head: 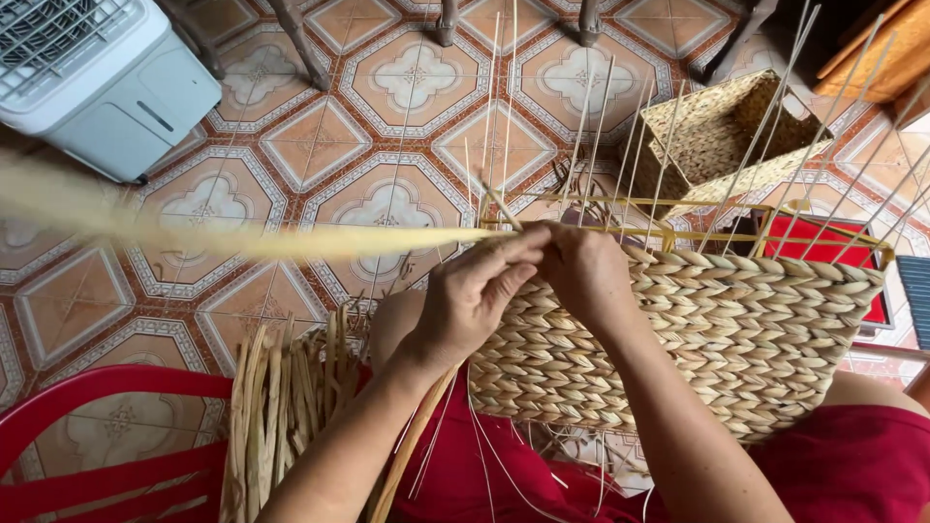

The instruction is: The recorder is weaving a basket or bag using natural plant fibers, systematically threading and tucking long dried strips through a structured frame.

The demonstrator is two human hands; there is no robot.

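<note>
Tan woven basket (736, 329) (red cloth (852, 455))

Soft, even daylight; sharp at the centre, blurred on the left.

Light is bright and diffuse, with only faint shadows under the woven basket (736, 329) and both hands. The tiled floor (387, 126) shows a mild sheen, and the top right corner is washed out (near white). The long pale strand (242, 237) smears into a broad blur toward the left edge, where it is out of focus. The left hand (480, 291) and right hand (581, 271) are crisp, as is the weave. Floor lines bow slightly at the edges. The white appliance (97, 77) is evenly lit.
</note>
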